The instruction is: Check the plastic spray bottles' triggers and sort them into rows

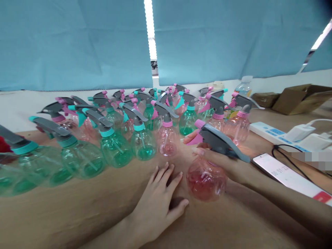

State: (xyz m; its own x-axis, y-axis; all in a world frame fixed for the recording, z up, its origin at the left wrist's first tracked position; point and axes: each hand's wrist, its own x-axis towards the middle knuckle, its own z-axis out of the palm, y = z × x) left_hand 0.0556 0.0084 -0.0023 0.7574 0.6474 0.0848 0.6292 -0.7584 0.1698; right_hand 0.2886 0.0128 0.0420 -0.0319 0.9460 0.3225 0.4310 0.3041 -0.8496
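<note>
My right hand [204, 150] is wrapped round the neck of a pink spray bottle [206, 180], which has a grey and pink trigger head and stands close in front of me. The fingers are partly hidden behind that trigger head. Flat on the table lies my left hand [162, 195], fingers spread, just left of the bottle and apart from it. Beyond my fingertips stands another pink spray bottle [167, 140], with a green spray bottle [143, 143] beside it on the left.
Several pink and green spray bottles [115, 148] crowd the brown table [77, 214] at the left and back. At the right lie a phone [287, 173] showing a timer, a white power strip [275, 133] with chargers, a black cable, and a cardboard box [298, 98]. Blue cloth [90, 45] hangs behind.
</note>
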